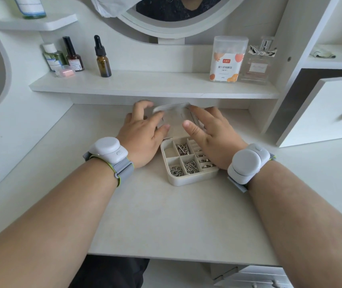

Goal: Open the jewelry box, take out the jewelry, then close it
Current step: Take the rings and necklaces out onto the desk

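A small cream jewelry box (188, 180) stands open on the white dressing table. Its lid (172, 113) is tilted back and blurred. Silver chains (183, 149) fill some of the compartments, and several rings (204, 161) sit in the slots on the right side. My left hand (143, 132) is at the lid's left edge, fingers spread and touching it. My right hand (211, 132) reaches over the box, fingertips on the lid's right part. Neither hand holds any jewelry. Both wrists carry grey strapped devices.
A low shelf (151, 85) runs right above the lid, bearing a dropper bottle (102, 59), small bottles (64, 57), a cotton-swab box (227, 59) and a perfume bottle (259, 63). A round mirror (166, 15) stands behind. A cabinet door (321, 113) hangs open at right.
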